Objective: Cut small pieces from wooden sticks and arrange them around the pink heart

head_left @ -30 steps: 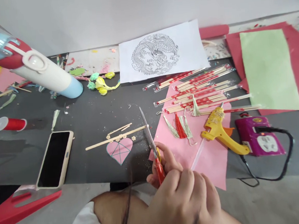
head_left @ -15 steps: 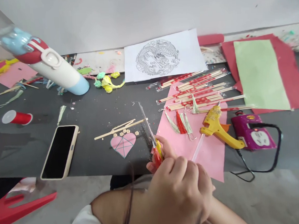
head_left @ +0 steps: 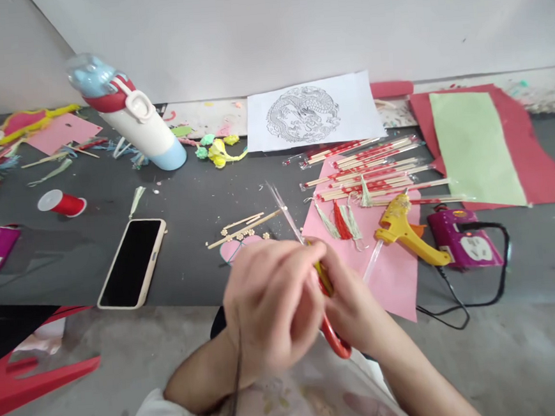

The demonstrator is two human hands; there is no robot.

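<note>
My right hand (head_left: 351, 295) is closed around a pair of scissors (head_left: 325, 280) with red and yellow handles, the blades angled up and away over the table. My left hand (head_left: 275, 304) is curled right beside the handles, partly in front of them. Whatever its fingers grip, if anything, is hidden. Just past the left hand lies a pink paper heart (head_left: 231, 251) with dark lines, half covered by the hand. Small flower-shaped pieces sit along its top. Thin wooden sticks (head_left: 222, 240) lie behind it, one reaching toward the blades.
To the right, tassels (head_left: 341, 221), wrapped chopsticks (head_left: 375, 173) and a yellow glue gun (head_left: 396, 224) lie on pink paper (head_left: 394, 288), near a purple socket block (head_left: 467, 238). A phone (head_left: 133, 264), red thread spool (head_left: 68, 203) and bottle (head_left: 141, 129) are left. A dragon drawing (head_left: 306, 113) leans behind.
My left hand has swung from in front of my right wrist leftward to beside the scissors, now overlapping the heart. The scissors remain in my right hand. The view has shifted left.
</note>
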